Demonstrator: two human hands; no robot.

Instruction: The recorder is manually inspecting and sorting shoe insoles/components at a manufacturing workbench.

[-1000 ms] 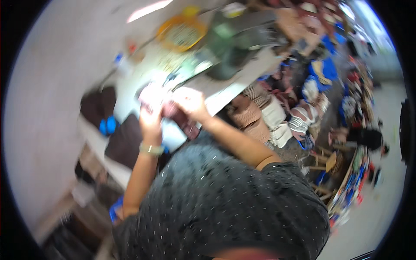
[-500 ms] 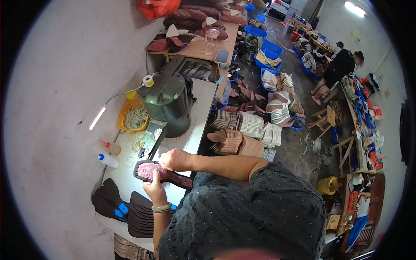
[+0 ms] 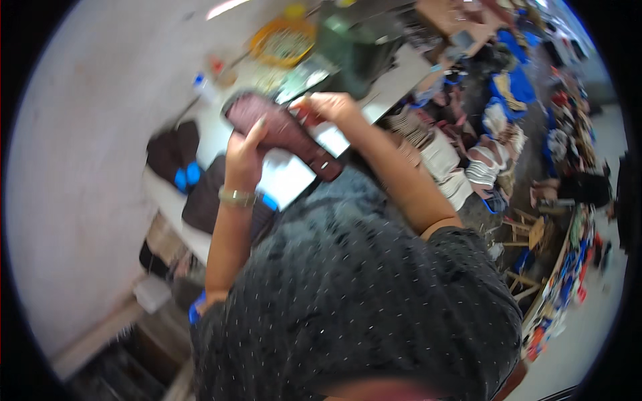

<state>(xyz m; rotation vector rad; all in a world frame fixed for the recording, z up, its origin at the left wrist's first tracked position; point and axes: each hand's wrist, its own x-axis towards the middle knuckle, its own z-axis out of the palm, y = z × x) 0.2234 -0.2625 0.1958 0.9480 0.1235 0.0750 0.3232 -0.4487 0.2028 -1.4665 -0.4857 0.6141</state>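
A dark maroon, sole-shaped shoe piece is held above the white table, its broad end toward the upper left. My left hand grips it from the near side, thumb across its top face and the other fingers hidden beneath. On the far side, my right hand is closed at the piece's edge, its fingertips bent around something reddish and blurred that I cannot make out. On the table beside my left wrist lie a stack of dark soles and some dark soles with blue patches.
Beyond my hands stands a dark green machine, with a yellow basket of rings next to it. A blue-capped bottle and a red-capped one stand near the wall. Stacks of pale soles fill the floor at right.
My view has swung, and the scene is blurred. The shoe piece, still in my left hand, is raised closer; its face looks darker than the bright pink before. My right hand has shifted along its far edge.
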